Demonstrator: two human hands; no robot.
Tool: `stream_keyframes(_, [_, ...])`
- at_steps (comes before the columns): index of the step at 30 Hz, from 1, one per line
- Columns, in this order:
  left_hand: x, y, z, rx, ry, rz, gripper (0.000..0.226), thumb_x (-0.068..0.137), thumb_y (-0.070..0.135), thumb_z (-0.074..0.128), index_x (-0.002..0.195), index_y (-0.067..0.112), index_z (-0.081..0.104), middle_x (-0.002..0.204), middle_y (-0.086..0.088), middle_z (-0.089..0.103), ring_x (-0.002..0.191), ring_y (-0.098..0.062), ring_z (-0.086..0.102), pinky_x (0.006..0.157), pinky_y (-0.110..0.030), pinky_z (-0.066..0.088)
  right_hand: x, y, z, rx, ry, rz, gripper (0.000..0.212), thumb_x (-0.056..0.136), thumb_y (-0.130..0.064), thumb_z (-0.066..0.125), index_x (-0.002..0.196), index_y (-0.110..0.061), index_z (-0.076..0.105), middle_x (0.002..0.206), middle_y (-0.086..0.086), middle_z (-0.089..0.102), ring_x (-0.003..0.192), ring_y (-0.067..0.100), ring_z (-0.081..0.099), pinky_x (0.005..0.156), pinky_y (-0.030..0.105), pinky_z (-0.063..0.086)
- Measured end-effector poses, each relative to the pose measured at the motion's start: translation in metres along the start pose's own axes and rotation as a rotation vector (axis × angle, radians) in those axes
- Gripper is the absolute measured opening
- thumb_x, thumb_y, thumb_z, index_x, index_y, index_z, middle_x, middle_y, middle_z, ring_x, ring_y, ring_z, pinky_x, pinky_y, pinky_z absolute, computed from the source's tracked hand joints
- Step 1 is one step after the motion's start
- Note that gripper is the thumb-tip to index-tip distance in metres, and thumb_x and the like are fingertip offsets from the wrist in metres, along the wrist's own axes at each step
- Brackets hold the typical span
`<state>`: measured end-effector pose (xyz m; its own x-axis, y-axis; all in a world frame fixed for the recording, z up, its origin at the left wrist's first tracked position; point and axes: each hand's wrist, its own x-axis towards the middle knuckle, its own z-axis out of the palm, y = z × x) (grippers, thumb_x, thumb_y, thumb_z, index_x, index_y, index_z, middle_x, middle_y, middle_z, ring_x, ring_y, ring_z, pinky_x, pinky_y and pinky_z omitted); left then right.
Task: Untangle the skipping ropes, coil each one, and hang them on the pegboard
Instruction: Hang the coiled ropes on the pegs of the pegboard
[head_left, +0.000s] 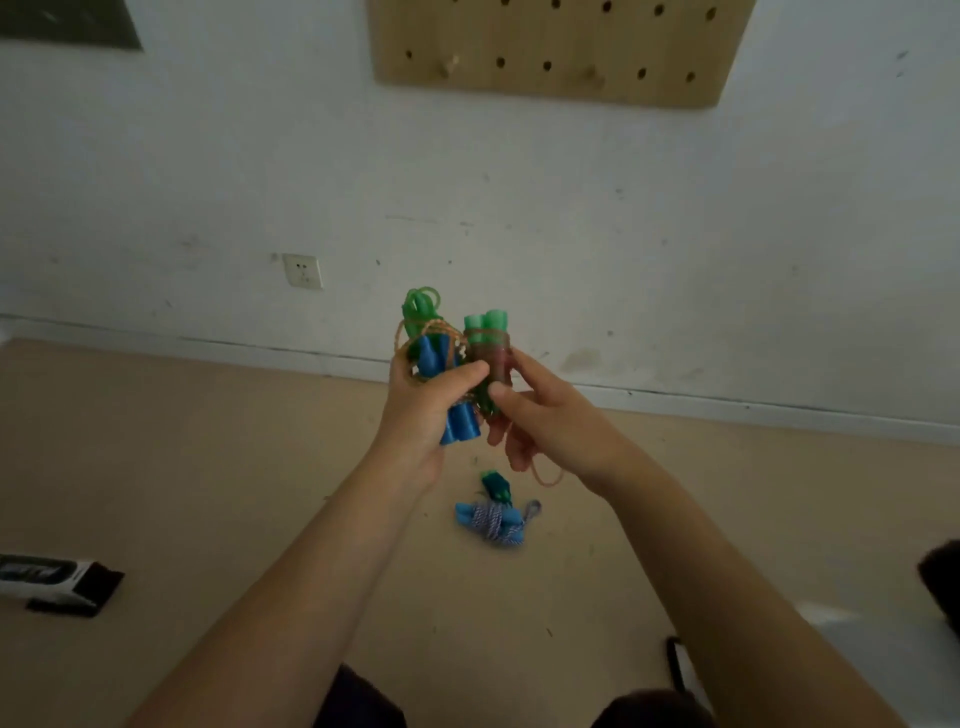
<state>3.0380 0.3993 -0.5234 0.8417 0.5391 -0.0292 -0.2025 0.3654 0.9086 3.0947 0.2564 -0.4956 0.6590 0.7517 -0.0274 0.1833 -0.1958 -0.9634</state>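
Below the pegboard (550, 47), my left hand (421, 410) and right hand (545, 421) grip tangled ropes (447, 358); untangling next needs loops teased apart.

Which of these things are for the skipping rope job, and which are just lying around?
For the job:
- blue-handled rope, gripped by the left hand
- green-handled rope, held by the right hand
- bundled rope on the floor
- pegboard with its pegs

Just lying about:
- black and white box on the floor
- wall socket
- dark object at the right edge
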Motion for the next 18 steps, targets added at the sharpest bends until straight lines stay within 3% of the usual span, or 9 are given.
stream_keyframes(2, [0.062, -0.014, -0.007, -0.012, 0.044, -0.001, 0.07, 0.072, 0.009, 0.079, 0.134, 0.007, 0.05, 0.114, -0.014, 0.068, 0.096, -0.029, 0.07, 0.071, -0.037, 0.057, 0.05, 0.019, -0.021, -0.032, 0.001, 0.069, 0.036, 0.099, -0.023, 0.058, 0.133, -0.029, 0.052, 0.081, 0.006, 0.07, 0.061, 0.018, 0.062, 0.061, 0.025, 0.053])
stream_keyframes(5, [0.134, -0.019, -0.017, -0.014, 0.11, -0.007, 0.063, 0.079, 0.001, 0.076, 0.136, 0.003, 0.05, 0.11, -0.012, 0.067, 0.088, -0.023, 0.071, 0.067, -0.032, 0.058, 0.111, 0.04, -0.049, -0.166, 0.004, 0.172, 0.017, 0.096, -0.019, 0.062, 0.11, -0.016, 0.071, 0.078, 0.002, 0.07, 0.062, 0.01, 0.061, 0.061, 0.016, 0.051])
stream_keyframes(9, [0.171, 0.001, -0.018, -0.004, 0.173, -0.034, 0.065, 0.077, 0.003, 0.077, 0.136, 0.004, 0.05, 0.111, -0.014, 0.067, 0.088, -0.025, 0.07, 0.069, -0.037, 0.059, 0.148, 0.026, -0.075, -0.132, 0.067, 0.24, 0.01, 0.089, -0.022, 0.07, 0.09, -0.012, 0.072, 0.073, 0.001, 0.07, 0.062, 0.011, 0.061, 0.066, 0.021, 0.053])
stream_keyframes(14, [0.161, 0.081, 0.004, 0.101, 0.176, -0.166, 0.058, 0.081, 0.003, 0.078, 0.132, 0.018, 0.052, 0.117, -0.009, 0.067, 0.09, -0.021, 0.072, 0.067, -0.034, 0.059, 0.157, -0.076, -0.092, 0.06, 0.164, 0.165, 0.017, 0.088, -0.018, 0.07, 0.089, -0.001, 0.068, 0.081, 0.009, 0.065, 0.074, 0.015, 0.06, 0.077, 0.029, 0.055])
stream_keyframes(18, [0.131, 0.194, 0.028, 0.182, 0.111, -0.224, 0.06, 0.079, 0.004, 0.08, 0.124, 0.03, 0.05, 0.117, -0.002, 0.065, 0.086, -0.014, 0.07, 0.067, -0.034, 0.06, 0.152, -0.203, -0.103, 0.098, 0.129, 0.086, 0.011, 0.092, -0.009, 0.064, 0.096, 0.001, 0.066, 0.096, 0.018, 0.069, 0.087, 0.017, 0.064, 0.085, 0.031, 0.053])
